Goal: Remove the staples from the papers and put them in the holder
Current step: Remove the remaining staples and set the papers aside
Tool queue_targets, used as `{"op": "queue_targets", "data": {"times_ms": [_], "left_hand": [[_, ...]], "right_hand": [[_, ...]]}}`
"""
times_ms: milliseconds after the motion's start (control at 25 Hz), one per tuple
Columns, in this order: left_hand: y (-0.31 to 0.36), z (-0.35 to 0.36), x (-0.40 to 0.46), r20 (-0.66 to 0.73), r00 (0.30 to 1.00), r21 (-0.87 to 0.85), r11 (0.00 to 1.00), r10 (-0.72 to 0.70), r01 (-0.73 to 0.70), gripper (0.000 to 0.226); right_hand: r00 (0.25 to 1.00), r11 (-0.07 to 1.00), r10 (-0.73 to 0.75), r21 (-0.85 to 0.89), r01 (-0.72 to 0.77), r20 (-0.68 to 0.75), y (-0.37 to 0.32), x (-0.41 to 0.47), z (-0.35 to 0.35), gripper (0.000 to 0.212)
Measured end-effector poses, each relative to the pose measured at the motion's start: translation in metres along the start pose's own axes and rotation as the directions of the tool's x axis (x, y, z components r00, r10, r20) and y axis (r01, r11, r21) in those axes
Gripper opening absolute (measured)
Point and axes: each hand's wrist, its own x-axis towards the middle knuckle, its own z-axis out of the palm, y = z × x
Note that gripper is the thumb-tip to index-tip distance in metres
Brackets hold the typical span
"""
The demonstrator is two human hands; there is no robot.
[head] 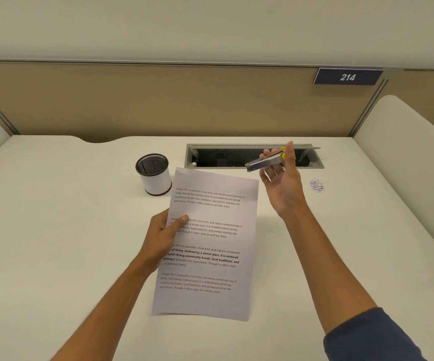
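Observation:
A printed sheaf of papers [210, 241] is held above the white desk, with my left hand [162, 237] gripping its left edge, thumb on top. A faint staple mark shows at the papers' top left corner [180, 174]. My right hand [282, 178] is raised to the right of the papers, palm up, and holds a metal staple remover with yellow grips [265, 161] between thumb and fingers, jaws pointing left. A round mesh holder [153, 174] with a white body stands just left of the papers' top edge.
An open cable tray slot [236, 156] is set into the desk behind my right hand. A small pile of pulled staples [317, 185] lies to the right. A tan partition with a "214" plate [348, 77] closes off the back.

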Motion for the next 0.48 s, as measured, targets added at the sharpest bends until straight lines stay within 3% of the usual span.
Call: {"op": "queue_targets", "data": {"times_ms": [200,360,480], "left_hand": [[0.003,0.003,-0.006,0.048,0.999,0.023,1.0,0.0,-0.001,0.018],[0.007,0.003,-0.007,0.078,0.997,0.047,0.999,0.006,-0.01,0.018],[0.009,0.006,-0.006,0.087,0.996,0.042,0.999,0.001,-0.005,0.016]], "right_hand": [[0.985,0.995,0.077,-0.076,-0.066,0.152,0.002,-0.007,0.002,0.048],[0.953,0.939,0.226,-0.303,-0.16,0.2,0.003,-0.011,0.004,0.058],[0.922,0.865,0.297,-0.478,-0.149,0.25,0.001,-0.011,0.013,0.067]]}}
